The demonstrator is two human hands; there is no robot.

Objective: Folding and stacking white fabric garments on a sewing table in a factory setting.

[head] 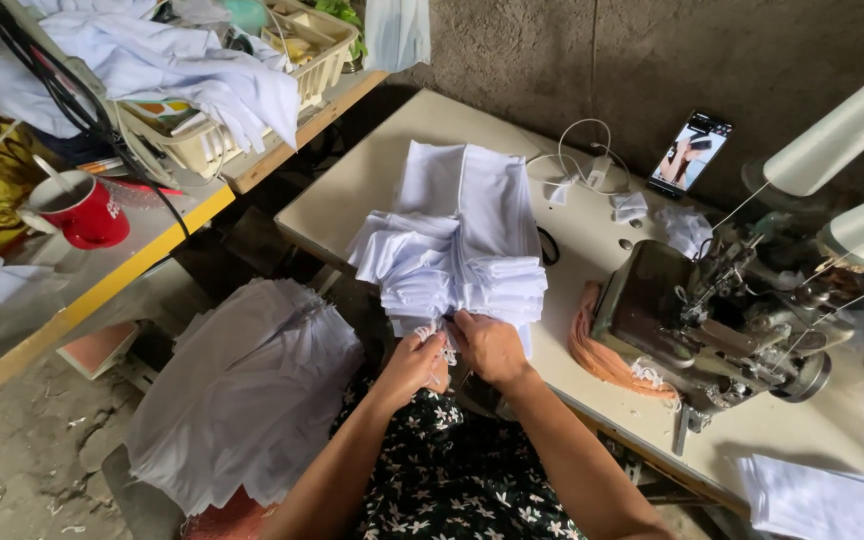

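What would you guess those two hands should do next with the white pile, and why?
Probably peel the top piece off the white stack. Both the left hand and the right hand pinch its near edge, and the sewing machine stands just to the right.

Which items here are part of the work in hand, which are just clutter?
In hand: left hand and right hand gripping the near edge of the stacked white fabric pieces.

Lying about: red ceramic mug; propped smartphone; grey sewing machine; white thread cones.
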